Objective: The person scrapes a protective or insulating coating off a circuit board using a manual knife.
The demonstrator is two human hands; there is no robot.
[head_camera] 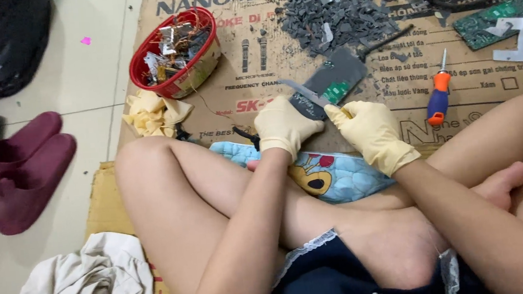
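Between your crossed legs, close to your body, lies a light blue quilted cushion with a cartoon print [333, 175], and your two forearms pass over it. At your left side on the floor there is a crumpled white cloth [85, 288], and further left a pair of dark red slippers [20, 168].

Just past the cushion, your left hand in a cream rubber glove [282, 126] has its fingers closed around the near end of a flat dark grey plastic casing with a green circuit board inside [334, 80]. Your right hand in the same kind of glove [371, 134] presses on the casing from the right side; its fingers are curled, and a thin grey metal blade [297, 90] comes out between the two hands, but which hand holds it I cannot tell. The long axis of the casing runs from your hands away and to the right, so it lies directly in front of the fingers, touching both hands.

Near your right hand, an orange and blue screwdriver [438, 93] rests on the brown printed cardboard sheet [247, 60].

Further away, the red round plastic basket [171, 51] at the left holds copper wire and small metal parts. Beside it are yellow foam scraps [151, 112]. At the far middle is a heap of dark grey plastic fragments [331, 11], and at the far right a bare green circuit board [496, 19].
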